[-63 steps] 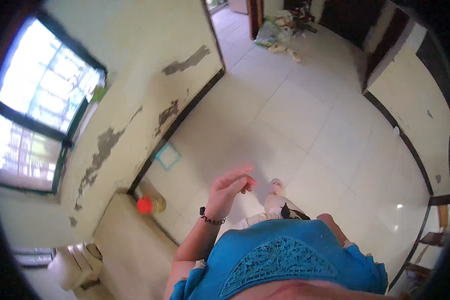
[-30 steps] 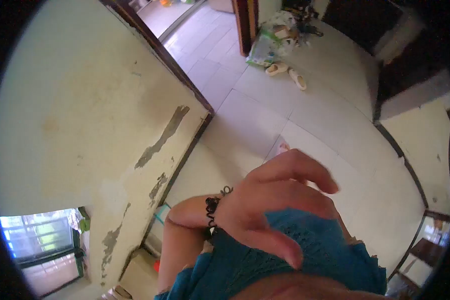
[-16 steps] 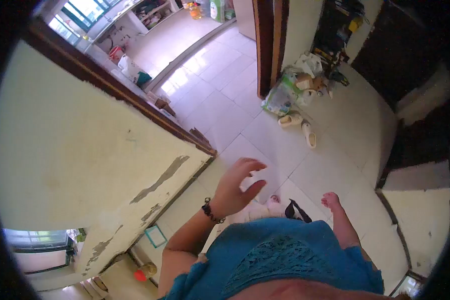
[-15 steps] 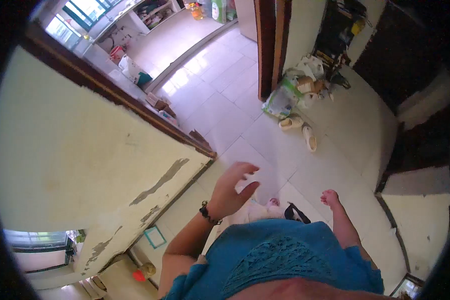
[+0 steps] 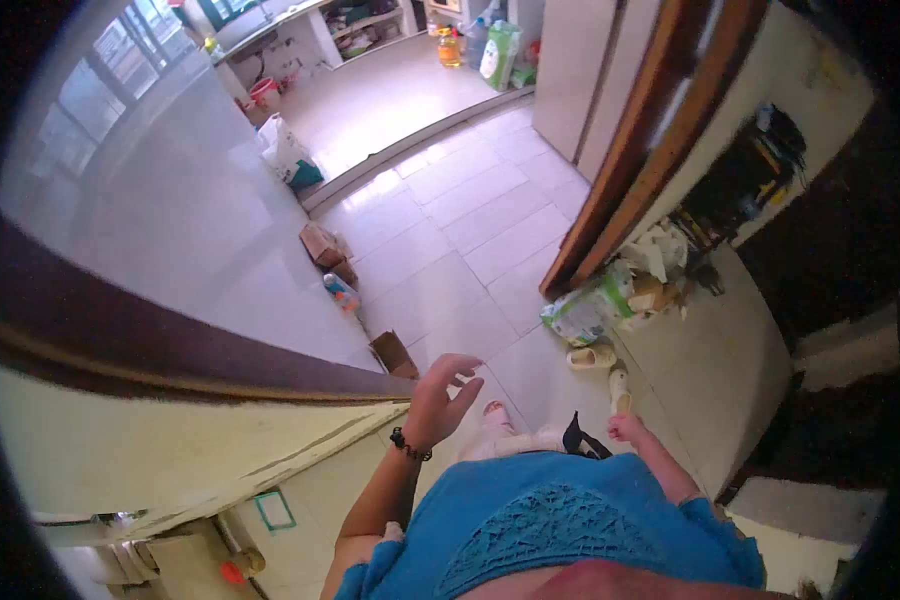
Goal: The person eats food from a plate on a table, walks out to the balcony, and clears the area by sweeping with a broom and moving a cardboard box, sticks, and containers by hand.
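Observation:
My left hand point(image 5: 444, 401) is raised in front of my body, a dark beaded bracelet point(image 5: 410, 446) on its wrist. Its fingers are bent but apart from the thumb, with nothing between them. It is nearest to the door frame point(image 5: 300, 378) on the left, and I see no clear contact. Lower and to the right, my right hand point(image 5: 626, 428) is curled into a loose fist; nothing shows in it. In view it overlaps the near end of a cream shoe point(image 5: 621, 388) on the floor. A second cream shoe point(image 5: 592, 357) lies beside that one.
A raised threshold point(image 5: 420, 153) crosses the floor ahead, with an oil bottle point(image 5: 449, 48) beyond it. Cardboard boxes point(image 5: 322, 246) line the left wall. Green-and-white bags point(image 5: 588, 312) sit by the brown door frame point(image 5: 660, 140) on the right. A teal-edged frame point(image 5: 274, 511) lies behind left.
My body has moved forward to the doorway, and the view has turned. The left door frame is closer. My right hand has swung inward toward my body; my left hand keeps its bent shape.

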The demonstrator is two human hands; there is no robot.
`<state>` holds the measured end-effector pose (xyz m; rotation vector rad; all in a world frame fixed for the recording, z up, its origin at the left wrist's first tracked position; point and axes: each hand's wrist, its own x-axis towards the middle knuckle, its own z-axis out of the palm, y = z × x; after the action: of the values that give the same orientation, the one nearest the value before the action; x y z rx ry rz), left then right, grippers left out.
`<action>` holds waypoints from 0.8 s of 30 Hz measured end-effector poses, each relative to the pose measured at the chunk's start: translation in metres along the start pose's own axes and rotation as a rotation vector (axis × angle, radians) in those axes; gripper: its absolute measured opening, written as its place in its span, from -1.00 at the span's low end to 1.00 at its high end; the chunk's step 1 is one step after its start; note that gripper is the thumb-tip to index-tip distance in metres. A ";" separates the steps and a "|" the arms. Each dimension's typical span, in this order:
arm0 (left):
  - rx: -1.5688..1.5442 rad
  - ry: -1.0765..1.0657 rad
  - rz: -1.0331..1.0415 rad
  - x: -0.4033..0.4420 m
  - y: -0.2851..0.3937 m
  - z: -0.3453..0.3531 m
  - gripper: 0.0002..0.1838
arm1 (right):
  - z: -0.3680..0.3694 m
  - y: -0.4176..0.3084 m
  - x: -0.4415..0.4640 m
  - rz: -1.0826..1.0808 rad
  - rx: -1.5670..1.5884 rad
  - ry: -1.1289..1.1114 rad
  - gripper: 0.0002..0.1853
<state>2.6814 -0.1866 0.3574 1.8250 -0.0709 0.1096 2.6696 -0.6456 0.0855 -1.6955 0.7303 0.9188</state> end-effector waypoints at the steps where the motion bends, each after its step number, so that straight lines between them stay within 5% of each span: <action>1: 0.022 0.005 -0.005 0.018 -0.003 -0.006 -0.74 | -0.003 -0.024 0.015 -0.013 -0.013 0.041 -0.92; 3: 0.030 0.044 -0.043 0.035 -0.007 -0.017 -0.75 | -0.004 -0.057 0.032 -0.038 -0.015 0.124 -0.91; 4: 0.032 0.066 -0.058 0.048 -0.010 -0.024 -0.75 | -0.007 -0.082 0.043 -0.086 -0.072 -0.031 -0.91; 10: 0.061 0.238 -0.161 0.122 -0.042 -0.048 -0.75 | 0.046 -0.222 0.133 0.004 -0.286 -0.203 -0.89; 13: 0.050 0.336 -0.241 0.166 -0.060 -0.063 -0.75 | 0.080 -0.297 0.207 -0.135 -0.213 -0.205 -0.90; 14: 0.067 0.369 -0.269 0.181 -0.061 -0.069 -0.75 | 0.085 -0.333 0.243 -0.125 -0.494 -0.283 -0.86; 24: 0.139 0.533 -0.421 0.320 -0.099 -0.131 -0.78 | 0.182 -0.596 0.298 -0.227 -0.457 -0.350 -0.82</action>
<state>3.0049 -0.0322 0.3315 1.8530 0.7057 0.3035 3.2738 -0.3105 0.0930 -1.8882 0.0902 1.2414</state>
